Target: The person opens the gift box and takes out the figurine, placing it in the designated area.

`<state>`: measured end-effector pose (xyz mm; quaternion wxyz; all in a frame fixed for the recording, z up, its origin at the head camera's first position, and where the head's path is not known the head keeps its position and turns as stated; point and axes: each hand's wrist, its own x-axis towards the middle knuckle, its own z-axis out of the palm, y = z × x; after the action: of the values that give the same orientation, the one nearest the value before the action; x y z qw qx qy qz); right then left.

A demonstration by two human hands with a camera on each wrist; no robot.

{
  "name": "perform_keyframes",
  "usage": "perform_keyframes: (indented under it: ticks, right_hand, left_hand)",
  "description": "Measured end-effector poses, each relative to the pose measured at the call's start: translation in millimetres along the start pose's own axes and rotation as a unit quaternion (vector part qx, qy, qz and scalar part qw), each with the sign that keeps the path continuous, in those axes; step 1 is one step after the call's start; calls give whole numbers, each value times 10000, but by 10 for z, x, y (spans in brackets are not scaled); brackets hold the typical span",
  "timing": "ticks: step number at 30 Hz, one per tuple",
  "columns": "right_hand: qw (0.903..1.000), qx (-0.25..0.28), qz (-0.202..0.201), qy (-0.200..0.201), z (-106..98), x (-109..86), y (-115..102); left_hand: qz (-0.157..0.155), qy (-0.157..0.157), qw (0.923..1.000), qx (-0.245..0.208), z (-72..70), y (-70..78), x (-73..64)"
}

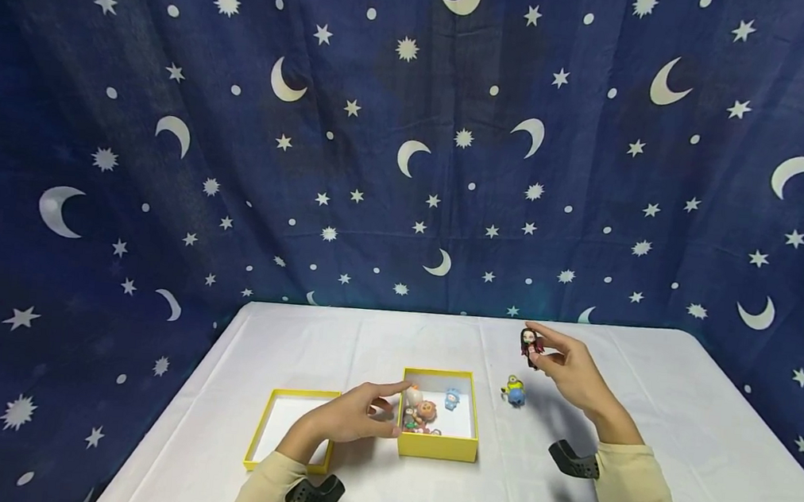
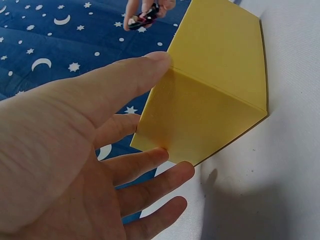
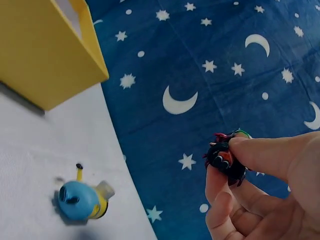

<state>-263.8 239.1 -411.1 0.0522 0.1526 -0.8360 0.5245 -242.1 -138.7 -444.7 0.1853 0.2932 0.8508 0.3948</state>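
In the head view my right hand point(image 1: 573, 371) is raised at the right, pinching a small long-haired doll figurine point(image 1: 529, 347) between thumb and fingers. A Minion figurine point(image 1: 515, 392) in yellow and blue is on the table below that hand. My left hand point(image 1: 357, 413) is at the left side of a yellow box point(image 1: 437, 447), thumb and fingertips spread along its wall and rim. In the left wrist view, the thumb tip meets the box's top corner. Several small figurines point(image 1: 426, 410) cluster at the left inside the box, with a light-blue figurine point(image 1: 452, 399) apart at its right.
A yellow-edged white box lid point(image 1: 286, 424) lies left of the box, partly covered by my left hand and forearm. White cloth covers the table point(image 1: 654, 401). Behind its far edge hangs a dark blue curtain point(image 1: 350, 191) with moons and stars.
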Motion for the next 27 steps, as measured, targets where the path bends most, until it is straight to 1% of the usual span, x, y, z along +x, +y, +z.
perform_keyframes:
  ticks: [4, 11, 19, 24, 27]
  right_hand:
    - [10000, 40, 80, -37, -18, -8, 102]
    - [9985, 209, 475, -195, -30, -16, 272]
    - [9970, 116, 704, -313, -35, 5, 393]
    - [9953, 306, 755, -533, -51, -19, 469]
    - [9941, 290, 853, -605, -49, -24, 491]
  left_hand:
    - [-38, 0, 10000, -41, -1, 3, 6]
    - [-91, 6, 10000, 27, -3, 12, 5]
    - [-61, 29, 10000, 2, -9, 9, -7]
    - [-63, 42, 10000, 62, 2, 11, -14]
    - [-36, 53, 10000, 76, 4, 10, -16]
